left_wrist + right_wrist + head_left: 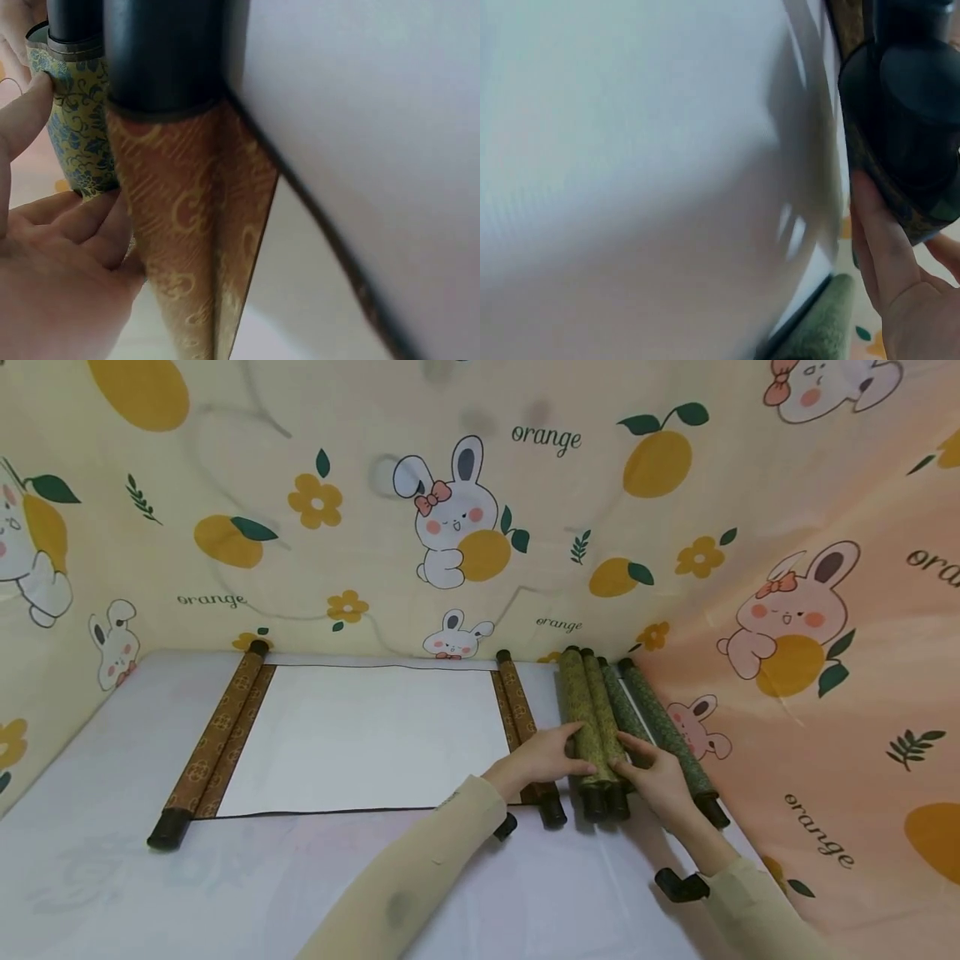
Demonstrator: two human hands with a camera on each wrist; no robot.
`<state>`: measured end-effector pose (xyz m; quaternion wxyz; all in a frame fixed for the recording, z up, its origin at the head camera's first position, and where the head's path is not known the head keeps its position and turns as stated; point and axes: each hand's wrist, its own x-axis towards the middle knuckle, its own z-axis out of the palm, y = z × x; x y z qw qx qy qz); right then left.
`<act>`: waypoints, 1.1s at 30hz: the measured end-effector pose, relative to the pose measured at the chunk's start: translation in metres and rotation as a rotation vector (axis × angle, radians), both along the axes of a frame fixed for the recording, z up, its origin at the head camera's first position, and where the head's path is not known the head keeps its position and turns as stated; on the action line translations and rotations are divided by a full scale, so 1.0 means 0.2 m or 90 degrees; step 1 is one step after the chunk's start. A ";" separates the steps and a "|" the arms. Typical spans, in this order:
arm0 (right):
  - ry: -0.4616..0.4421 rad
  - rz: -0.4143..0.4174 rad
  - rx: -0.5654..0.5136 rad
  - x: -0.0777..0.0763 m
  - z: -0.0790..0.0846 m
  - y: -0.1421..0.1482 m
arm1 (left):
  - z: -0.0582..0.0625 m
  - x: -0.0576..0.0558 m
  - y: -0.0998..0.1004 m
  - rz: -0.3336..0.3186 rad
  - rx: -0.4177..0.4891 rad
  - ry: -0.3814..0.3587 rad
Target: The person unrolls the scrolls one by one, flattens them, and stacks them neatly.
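Observation:
A yellow-green patterned scroll (579, 693), its two rolls lying side by side, stands between both hands near the right of the table. From the left, my left hand (536, 758) grips it near its black near ends, thumb and fingers on either side. My right hand (663, 781) holds the same scroll from the right, fingertips against its side. Blue floral marks show on the yellow-green roll (79, 127) in the left wrist view. In the right wrist view, the black scroll ends (919, 97) sit above the fingers (885, 247).
To the left, a brown scroll lies unrolled, with a white sheet (375, 735) between its left roll (217, 735) and right roll (517, 693). Two dark green rolls (671, 731) lie right of the hands, beside the printed cloth wall (862, 777). Another cloth wall (300, 435) rises behind the table.

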<state>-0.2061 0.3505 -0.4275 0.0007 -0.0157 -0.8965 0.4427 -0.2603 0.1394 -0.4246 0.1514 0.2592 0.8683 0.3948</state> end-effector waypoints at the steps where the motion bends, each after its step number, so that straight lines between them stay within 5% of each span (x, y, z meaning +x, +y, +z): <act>1: 0.003 -0.006 -0.005 0.01 0.00 -0.01 | 0.01 0.00 -0.01 -0.004 0.010 0.000; 11: 0.098 -0.030 -0.066 0.08 0.07 -0.18 | 0.10 0.03 -0.16 -0.028 0.107 0.002; 22: 0.225 -0.002 -0.161 0.12 0.14 -0.44 | 0.21 0.09 -0.43 -0.016 0.156 0.086; 28: 0.293 0.039 -0.234 0.15 0.17 -0.65 | 0.23 0.13 -0.62 -0.012 0.250 0.054; 33: 0.330 0.056 -0.232 0.20 0.23 -0.83 | 0.25 0.18 -0.77 0.009 0.299 0.049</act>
